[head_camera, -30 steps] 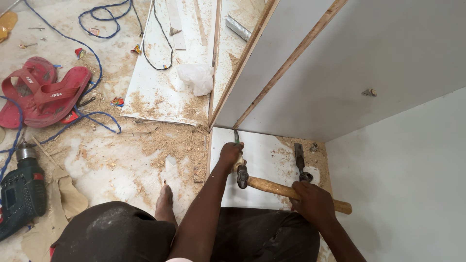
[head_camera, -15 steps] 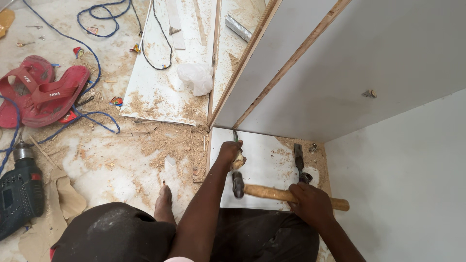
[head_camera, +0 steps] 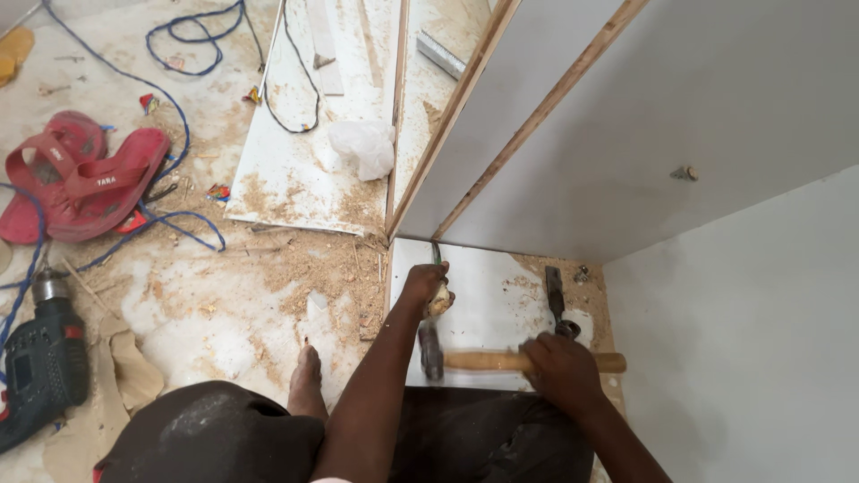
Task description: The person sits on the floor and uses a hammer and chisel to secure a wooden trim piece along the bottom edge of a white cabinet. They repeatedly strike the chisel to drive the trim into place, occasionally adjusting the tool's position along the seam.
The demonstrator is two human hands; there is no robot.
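- Left hand [head_camera: 427,283] is closed around the wooden handle of a chisel [head_camera: 437,268], its blade pointing at the white base panel [head_camera: 488,304] near the cabinet corner.
- Right hand [head_camera: 559,373] is wrapped around the hammer [head_camera: 483,360] handle; the hammer head sits just below the chisel's butt, possibly touching it.
- A second chisel [head_camera: 555,295] lies on the panel just beyond the right hand.

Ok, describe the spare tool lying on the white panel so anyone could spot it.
Start at the white panel inside the cabinet. Right of the hammer lies a dark chisel, untouched, pointing away; the other chisel sits in the left hand.
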